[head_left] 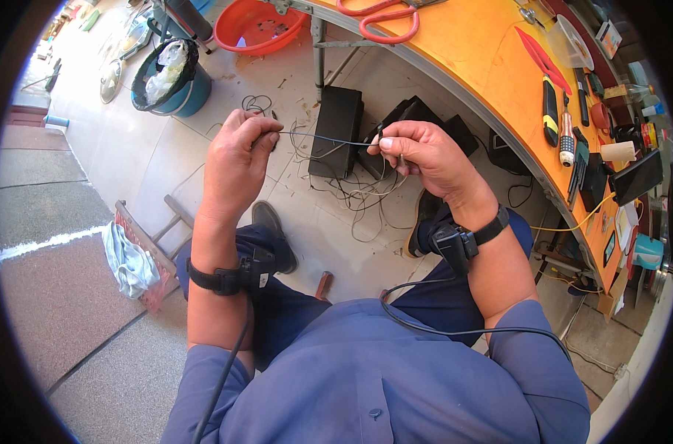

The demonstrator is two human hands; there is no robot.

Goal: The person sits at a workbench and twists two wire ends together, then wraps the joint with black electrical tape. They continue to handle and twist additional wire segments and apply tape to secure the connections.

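A thin dark wire (325, 138) runs between my two hands, nearly straight, above the floor. My left hand (237, 152) is closed, pinching one end between thumb and fingers. Thumb and fingers of my right hand (429, 159) are closed on the other part of the wire, where a small black piece (381, 135) sticks out; its kind I cannot make out. Below, a tangle of thin pale and dark wires (366, 194) lies on the tiles beside a black box (335, 133). Whether the held wire joins that tangle is hidden by my right hand.
An orange-topped table (484, 63) curves along the right, bearing red-handled scissors (388, 21), pliers (549, 111) and a screwdriver (567, 140). A red basin (255, 33) and a lined blue bucket (175, 92) stand at the far left. Near my left arm, a cloth (129, 259) hangs on a low stool.
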